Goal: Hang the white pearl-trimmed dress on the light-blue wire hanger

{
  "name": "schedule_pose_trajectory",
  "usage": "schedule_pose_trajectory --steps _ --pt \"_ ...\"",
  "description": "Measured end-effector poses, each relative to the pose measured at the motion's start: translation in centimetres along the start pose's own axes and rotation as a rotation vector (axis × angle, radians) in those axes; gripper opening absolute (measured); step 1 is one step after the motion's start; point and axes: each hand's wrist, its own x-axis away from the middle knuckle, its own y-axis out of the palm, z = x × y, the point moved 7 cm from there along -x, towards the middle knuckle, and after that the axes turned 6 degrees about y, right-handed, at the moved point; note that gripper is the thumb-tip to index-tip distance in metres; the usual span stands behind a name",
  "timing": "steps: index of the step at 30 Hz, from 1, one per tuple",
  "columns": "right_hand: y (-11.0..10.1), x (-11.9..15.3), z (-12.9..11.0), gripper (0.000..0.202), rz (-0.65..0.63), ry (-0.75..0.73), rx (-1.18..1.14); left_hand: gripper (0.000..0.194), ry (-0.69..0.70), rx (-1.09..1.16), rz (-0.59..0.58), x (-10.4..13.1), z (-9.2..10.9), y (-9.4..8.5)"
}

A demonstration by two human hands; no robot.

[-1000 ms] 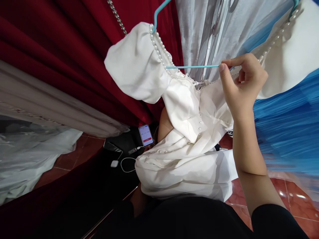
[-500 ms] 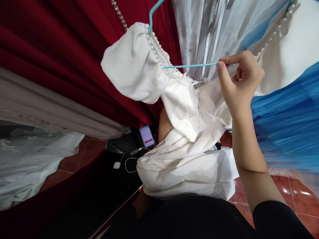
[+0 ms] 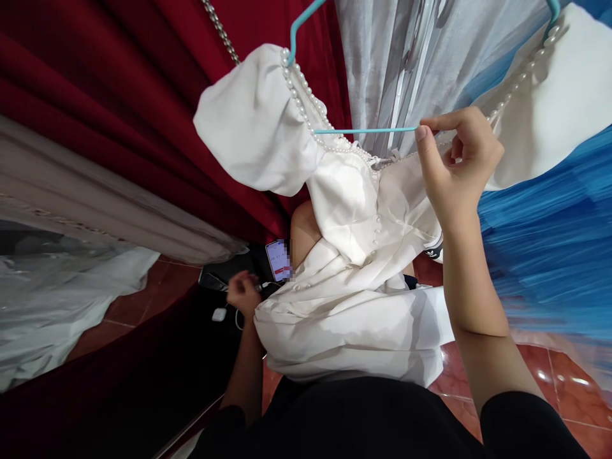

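"What's that right hand [image 3: 461, 162] doing?"

"It's pinching the lower bar of the blue hanger [image 3: 366, 131] between thumb and forefinger. The white dress [image 3: 347, 201] is hanging there, its skirt [image 3: 354, 325] bunching in front of the black shirt [image 3: 358, 414]."

"And the left hand [image 3: 243, 293]?"

"It's hovering near the phone [image 3: 276, 260], toward the far edge of the black surface [image 3: 205, 338]. The fingers are curling, but I can't tell whether they're gripping anything."

"Which step is this, then?"

"Holding the dress up, I'd judge. Any next move seems to be calling for a steady right grip."
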Motion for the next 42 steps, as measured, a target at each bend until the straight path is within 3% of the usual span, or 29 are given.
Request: schedule_pose_trajectory --steps 3,5,8,10,11,13,15,16,18,20,21,23,26,29,33,35,38,40,42 --pt "0.1 0.0 -0.1 0.013 -0.010 0.008 0.010 0.032 0.100 0.046 0.301 -3.9 0.2 -2.4" --pt "0.2 0.0 -0.1 0.013 -0.016 0.012 0.010 0.029 0.215 0.077 0.391 -7.1 3.2 -2.5" --pt "0.5 0.0 0.0 0.014 -0.026 0.021 0.017 0.026 0.472 0.089 0.386 -10.5 11.7 -0.3" --pt "0.6 -0.1 0.1 0.014 -0.026 0.025 0.029 0.028 0.858 0.041 0.367 -10.6 19.3 1.7" --pt "0.7 -0.1 0.1 0.014 -0.022 0.019 0.032 0.031 0.968 0.012 0.330 -10.7 22.2 2.9" --pt "0.6 -0.1 -0.1 0.014 -0.012 0.004 0.028 0.052 1.096 0.051 0.402 -10.8 26.2 3.7" --pt "0.5 -0.1 -0.3 0.014 -0.003 -0.008 0.024 0.058 1.102 0.086 0.458 -11.5 27.9 3.9" --pt "0.5 -0.1 -0.3 0.014 0.000 -0.009 0.025 0.056 1.074 0.059 0.418 -12.3 28.2 4.1" --pt "0.4 -0.1 -0.3 0.015 -0.002 0.000 0.039 0.055 1.002 -0.067 0.207 -14.2 28.3 5.3" --pt "0.4 -0.2 -0.3 0.016 -0.005 0.013 0.067 0.068 0.905 -0.184 -0.007 -15.8 27.9 6.4" --pt "0.4 -0.2 -0.2 0.017 -0.008 0.020 0.085 0.075 0.856 -0.235 -0.054 -16.3 27.9 6.7" --pt "0.4 -0.2 -0.1 0.018 -0.009 0.021 0.108 0.070 0.741 -0.340 -0.071 -17.1 28.3 6.9" --pt "0.2 -0.2 -0.1 0.020 -0.003 0.001 0.107 0.026 0.637 -0.418 -0.119 -17.0 29.6 7.5" --pt "0.1 -0.1 0.0 0.018 -0.018 0.015 0.107 0.035 0.717 -0.351 -0.166 -16.6 30.9 7.4" --pt "0.0 -0.1 -0.3 0.018 -0.058 0.042 0.105 0.040 0.862 -0.129 -0.042 -18.3 29.8 4.1" --pt "-0.1 -0.1 -0.5 0.018 -0.065 0.046 0.106 0.042 0.889 -0.019 0.030 -20.0 27.7 2.1" --pt "0.0 0.0 -0.9 0.019 -0.041 0.039 0.087 0.033 0.856 0.161 0.276 -21.4 23.0 -0.3" --pt "0.3 0.0 -0.9 0.024 -0.029 0.044 0.064 0.028 0.705 0.379 0.430 -21.0 19.0 -0.2" --pt "0.9 0.1 -0.7 0.029 -0.030 0.047 0.044 0.031 0.641 0.433 0.454 -19.0 16.9 2.4"
